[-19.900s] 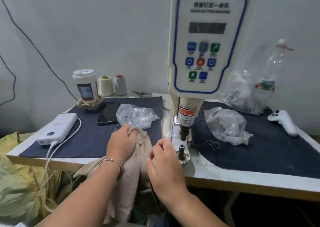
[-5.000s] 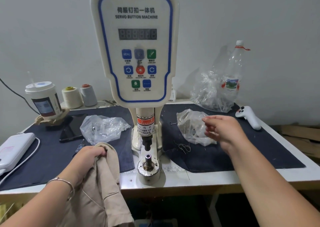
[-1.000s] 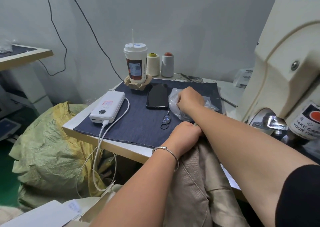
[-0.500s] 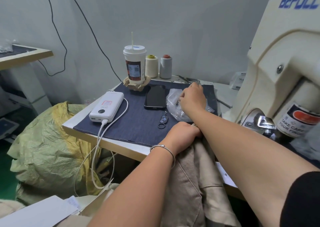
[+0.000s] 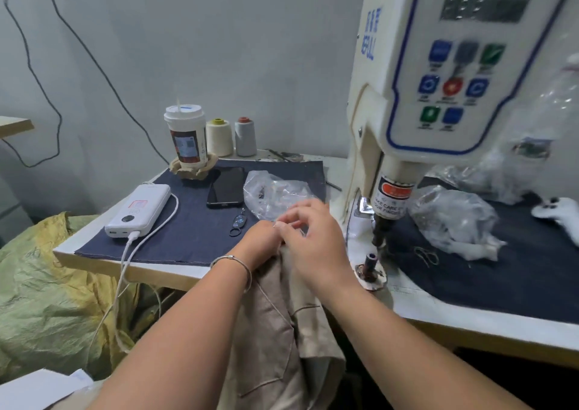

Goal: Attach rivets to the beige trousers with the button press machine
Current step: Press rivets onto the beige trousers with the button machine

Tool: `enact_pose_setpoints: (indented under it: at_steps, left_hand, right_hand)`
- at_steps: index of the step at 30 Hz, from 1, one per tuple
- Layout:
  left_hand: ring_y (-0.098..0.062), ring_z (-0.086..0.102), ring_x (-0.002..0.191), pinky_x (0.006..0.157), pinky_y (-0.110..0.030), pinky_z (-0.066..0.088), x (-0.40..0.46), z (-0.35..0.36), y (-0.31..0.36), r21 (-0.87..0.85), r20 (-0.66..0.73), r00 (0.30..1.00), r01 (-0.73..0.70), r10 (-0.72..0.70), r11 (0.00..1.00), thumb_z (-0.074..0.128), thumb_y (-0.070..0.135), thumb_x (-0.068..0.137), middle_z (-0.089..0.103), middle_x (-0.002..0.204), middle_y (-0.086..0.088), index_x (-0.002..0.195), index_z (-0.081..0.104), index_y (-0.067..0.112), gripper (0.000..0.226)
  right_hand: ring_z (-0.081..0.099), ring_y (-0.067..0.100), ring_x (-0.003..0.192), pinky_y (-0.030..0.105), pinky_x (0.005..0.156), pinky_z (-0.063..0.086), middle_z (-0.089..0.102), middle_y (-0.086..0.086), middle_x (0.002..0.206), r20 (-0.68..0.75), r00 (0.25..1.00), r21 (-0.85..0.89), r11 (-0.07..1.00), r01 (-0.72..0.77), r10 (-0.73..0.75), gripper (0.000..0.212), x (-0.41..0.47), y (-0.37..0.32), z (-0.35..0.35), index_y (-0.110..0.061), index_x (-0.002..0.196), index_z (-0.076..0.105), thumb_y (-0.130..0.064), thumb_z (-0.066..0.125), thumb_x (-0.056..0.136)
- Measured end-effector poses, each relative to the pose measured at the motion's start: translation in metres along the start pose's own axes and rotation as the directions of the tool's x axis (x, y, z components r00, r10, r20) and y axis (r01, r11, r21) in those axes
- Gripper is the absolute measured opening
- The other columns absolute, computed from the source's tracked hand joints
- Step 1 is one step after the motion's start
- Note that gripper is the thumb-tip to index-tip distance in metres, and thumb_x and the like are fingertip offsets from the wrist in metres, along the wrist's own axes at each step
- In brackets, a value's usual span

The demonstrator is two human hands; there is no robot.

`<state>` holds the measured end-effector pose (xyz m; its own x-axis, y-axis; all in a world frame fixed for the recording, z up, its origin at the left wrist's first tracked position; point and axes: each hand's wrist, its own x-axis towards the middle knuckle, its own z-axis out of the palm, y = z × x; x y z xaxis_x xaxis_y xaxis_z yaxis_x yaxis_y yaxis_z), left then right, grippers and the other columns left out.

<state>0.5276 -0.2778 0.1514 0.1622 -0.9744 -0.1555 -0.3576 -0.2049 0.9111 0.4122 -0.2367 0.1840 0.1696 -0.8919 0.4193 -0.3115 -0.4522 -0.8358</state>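
The beige trousers point(image 5: 275, 325) hang over the table's front edge. My left hand point(image 5: 258, 243) grips their top edge, a bracelet on its wrist. My right hand point(image 5: 313, 240) is right beside it, thumb and forefinger pinched together as if on a small rivet that is too small to make out. The button press machine point(image 5: 445, 74) stands to the right, its lower die post point(image 5: 371, 264) bare just right of my right hand. A clear plastic bag point(image 5: 275, 195) of small parts lies just behind my hands.
On the dark blue mat point(image 5: 194, 221) lie a white power bank point(image 5: 139, 210) with cable, a phone point(image 5: 227, 187), a key fob point(image 5: 238, 226), a drink cup point(image 5: 186, 140) and two thread cones point(image 5: 232, 137). Another plastic bag point(image 5: 454, 218) and a white controller point(image 5: 560, 215) lie right of the machine.
My right hand has drawn back from the plastic bag to the trousers' top edge beside my left hand. The view has swung right toward the machine.
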Motion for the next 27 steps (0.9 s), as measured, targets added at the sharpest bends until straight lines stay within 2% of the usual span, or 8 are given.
enact_pose_setpoints:
  at_steps: [2,4,8,12,16,18,24,27]
  left_hand:
    - [-0.022,0.057,0.083,0.067,-0.025,0.040,-0.006,0.005,0.005,0.099,0.031,1.000,-0.007,0.004,0.995,0.054,0.029,0.071,0.067,0.084,-0.004,0.075,0.072,0.020,0.021]
    - [-0.018,0.049,0.061,0.059,-0.028,0.038,-0.007,0.006,0.007,0.142,-0.042,0.999,0.016,-0.010,0.990,0.054,0.028,0.053,0.056,0.058,0.001,0.049,0.062,0.019,0.013]
    - [-0.018,0.038,0.049,0.052,-0.027,0.030,-0.006,0.009,0.006,0.123,-0.105,0.993,0.069,-0.056,0.990,0.055,0.029,0.048,0.044,0.044,0.002,0.055,0.054,0.013,0.017]
    - [-0.019,0.036,0.046,0.050,-0.025,0.027,-0.006,0.010,0.005,0.106,-0.113,0.991,0.083,-0.071,0.991,0.056,0.029,0.048,0.042,0.039,0.004,0.056,0.054,0.012,0.018]
    - [-0.020,0.039,0.058,0.058,-0.031,0.031,-0.005,0.010,0.005,0.105,-0.111,0.992,0.068,-0.057,0.992,0.054,0.028,0.049,0.047,0.059,-0.009,0.062,0.057,0.010,0.022]
    - [-0.020,0.037,0.056,0.056,-0.029,0.030,-0.006,0.009,0.006,0.131,-0.103,0.994,0.061,-0.048,0.989,0.054,0.028,0.049,0.045,0.058,-0.007,0.057,0.056,0.012,0.018]
    - [-0.020,0.042,0.060,0.059,-0.031,0.034,-0.002,0.008,0.001,0.088,-0.109,0.993,0.045,-0.036,0.995,0.060,0.025,0.059,0.049,0.059,-0.004,0.052,0.057,0.015,0.012]
    - [-0.019,0.039,0.057,0.055,-0.029,0.032,0.003,0.007,-0.003,0.095,-0.100,0.994,0.050,-0.040,0.994,0.063,0.015,0.073,0.046,0.054,-0.002,0.044,0.055,0.020,0.031]
  right_hand:
    - [0.055,0.004,0.083,0.010,0.070,0.038,0.056,-0.006,0.097,0.054,0.998,0.032,0.999,0.013,-0.015,0.006,-0.043,0.003,-0.024,-0.010,0.079,0.068,-0.007,0.068,0.084]
    - [0.056,0.007,0.085,0.010,0.069,0.039,0.056,-0.008,0.095,0.064,0.997,0.012,0.999,0.047,-0.048,0.009,-0.076,0.011,-0.049,-0.014,0.079,0.066,-0.007,0.068,0.085]
    - [0.055,0.009,0.081,0.011,0.068,0.040,0.056,-0.010,0.087,-0.058,0.991,-0.173,0.979,0.107,-0.118,0.014,-0.088,0.034,-0.103,-0.017,0.079,0.061,-0.006,0.066,0.086]
    - [0.055,0.010,0.075,0.018,0.069,0.043,0.057,-0.008,0.084,-0.151,0.986,-0.233,0.972,0.034,-0.071,0.018,-0.059,0.051,-0.132,-0.018,0.077,0.060,-0.005,0.068,0.085]
    - [0.054,0.010,0.074,0.015,0.070,0.040,0.057,-0.002,0.087,-0.066,0.997,-0.239,0.971,0.018,-0.035,0.028,-0.033,0.055,-0.131,-0.026,0.071,0.055,-0.005,0.070,0.083]
    - [0.054,0.006,0.076,0.007,0.068,0.037,0.059,-0.001,0.090,-0.028,0.999,-0.204,0.978,0.030,-0.036,0.030,-0.027,0.056,-0.128,-0.029,0.071,0.056,-0.006,0.072,0.082]
    - [0.046,-0.006,0.071,0.007,0.066,0.033,0.057,-0.005,0.091,0.062,0.996,-0.259,0.963,0.076,-0.062,0.007,-0.018,0.062,-0.128,-0.007,0.081,0.068,-0.009,0.075,0.080]
    - [0.047,-0.007,0.070,0.005,0.065,0.034,0.058,-0.006,0.091,0.073,0.996,-0.270,0.960,0.072,-0.054,0.007,-0.017,0.062,-0.130,-0.010,0.079,0.069,-0.011,0.076,0.079]
